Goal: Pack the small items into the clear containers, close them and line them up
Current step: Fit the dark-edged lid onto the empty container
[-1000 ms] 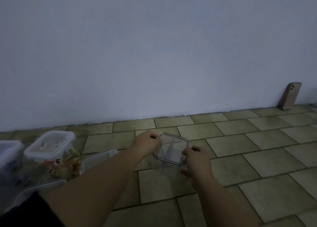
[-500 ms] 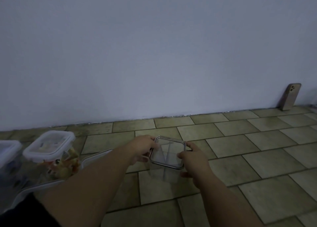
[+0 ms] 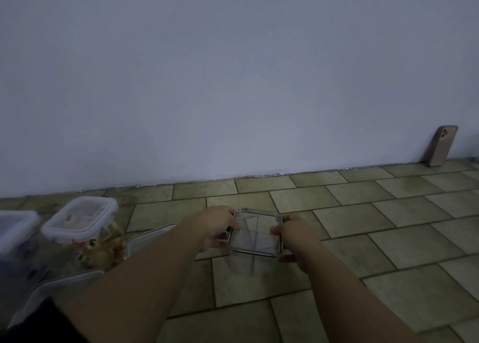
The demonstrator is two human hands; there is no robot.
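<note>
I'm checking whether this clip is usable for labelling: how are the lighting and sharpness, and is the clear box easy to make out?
Head view: dim, flat light with a bluish cast and no glare; soft throughout, blurrier at the left edge; the clear box between the left hand and right hand shows mainly by its rim.

Clear container (image 3: pixel 255 235), olive-tan tiled floor (image 3: pixel 388 226), pale lavender wall (image 3: pixel 233 83).

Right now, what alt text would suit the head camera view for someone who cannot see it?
Two bare hands, left hand and right hand, grip opposite sides of an empty clear square container on a greenish tiled floor. Far left stand lidded clear containers with small colourful items beside them; a gold phone leans against the pale wall.
</note>
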